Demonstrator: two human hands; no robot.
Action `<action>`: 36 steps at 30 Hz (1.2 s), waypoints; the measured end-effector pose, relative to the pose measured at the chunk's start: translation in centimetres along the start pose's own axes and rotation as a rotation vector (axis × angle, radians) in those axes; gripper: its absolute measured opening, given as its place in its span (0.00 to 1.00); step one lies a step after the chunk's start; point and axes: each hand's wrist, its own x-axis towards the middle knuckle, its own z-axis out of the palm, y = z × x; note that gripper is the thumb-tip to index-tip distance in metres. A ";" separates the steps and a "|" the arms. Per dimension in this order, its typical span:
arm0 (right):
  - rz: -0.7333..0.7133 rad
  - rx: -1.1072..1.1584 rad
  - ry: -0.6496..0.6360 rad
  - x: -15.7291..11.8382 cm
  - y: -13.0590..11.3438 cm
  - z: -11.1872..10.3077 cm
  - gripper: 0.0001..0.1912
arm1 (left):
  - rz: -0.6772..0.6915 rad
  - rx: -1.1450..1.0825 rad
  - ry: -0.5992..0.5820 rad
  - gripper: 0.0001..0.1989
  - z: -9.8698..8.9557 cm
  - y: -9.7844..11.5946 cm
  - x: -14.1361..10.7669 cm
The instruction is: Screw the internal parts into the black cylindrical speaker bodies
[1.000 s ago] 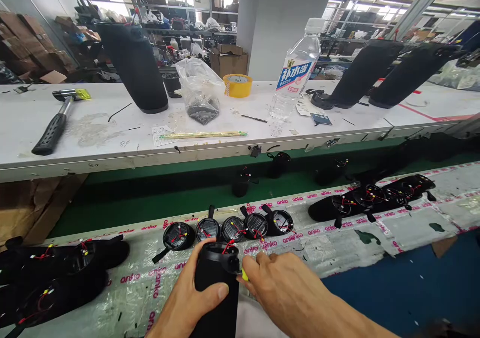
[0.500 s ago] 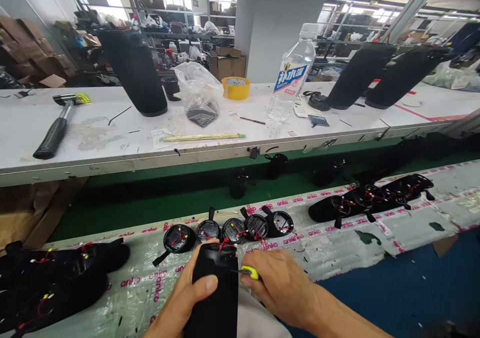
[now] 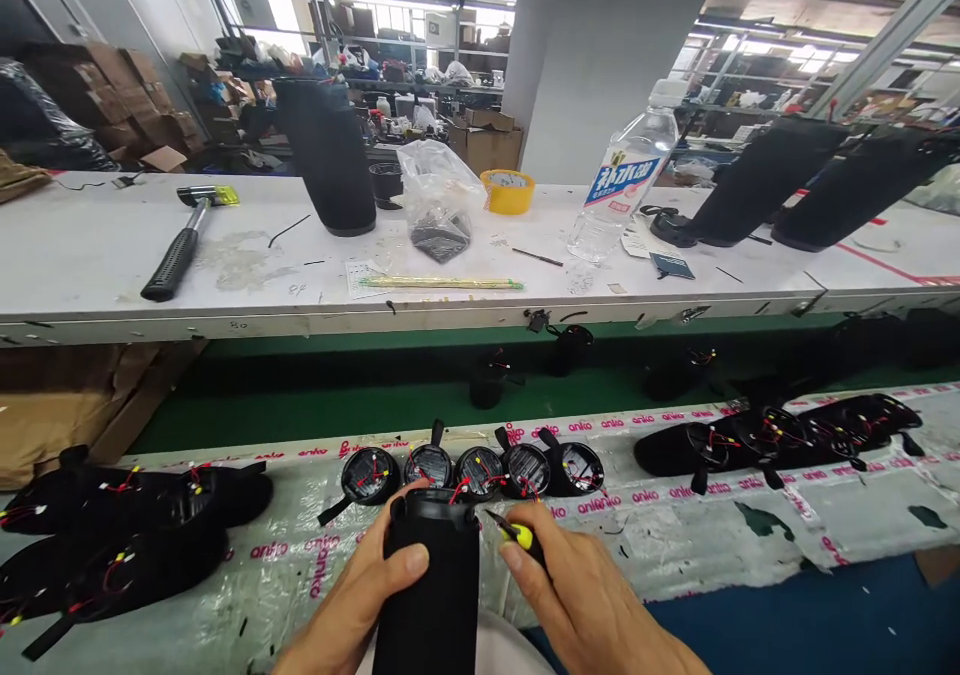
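Observation:
A black fabric-covered cylinder (image 3: 439, 600) stands nearly upright in front of me, with red wires at its open top rim. Wrapped round its left side is my left hand (image 3: 367, 575), thumb lying across the front. My right hand (image 3: 581, 580) is closed on a small tool (image 3: 520, 533) with a yellow-and-black handle. The tool's dark pointed tip is beside the cylinder's upper right rim, a small gap apart. Just beyond the held cylinder stand several similar round black units (image 3: 480, 473) with red wires and black straps.
Plastic sheeting (image 3: 675, 545) covers the low surface, with more black cylinders lying left (image 3: 142, 545) and right (image 3: 795, 435). Across a green gap, a white bench (image 3: 450, 260) carries a hammer (image 3: 180, 250), a yellow tape roll (image 3: 508, 192), a bottle (image 3: 622, 180) and upright black cylinders (image 3: 326, 160).
The tool in my right hand has moved from across the cylinder's front to beside its right rim. My view has shifted, so the bench appears further right.

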 end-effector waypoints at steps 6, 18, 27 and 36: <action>-0.136 -0.222 -0.111 1.3 -0.5 -1.8 0.08 | 0.048 0.124 -0.107 0.34 1.1 0.8 0.0; -0.300 -0.487 -0.151 3.0 -1.4 -2.4 0.11 | 0.172 0.279 -0.125 0.31 2.0 1.3 0.0; -0.293 -0.267 -0.027 2.5 -0.2 -2.4 0.07 | 0.094 0.261 -0.031 0.34 0.9 1.2 -0.3; 0.153 -0.124 -0.034 5.1 4.3 -0.7 0.13 | 0.405 0.954 0.069 0.44 -1.5 -5.4 2.0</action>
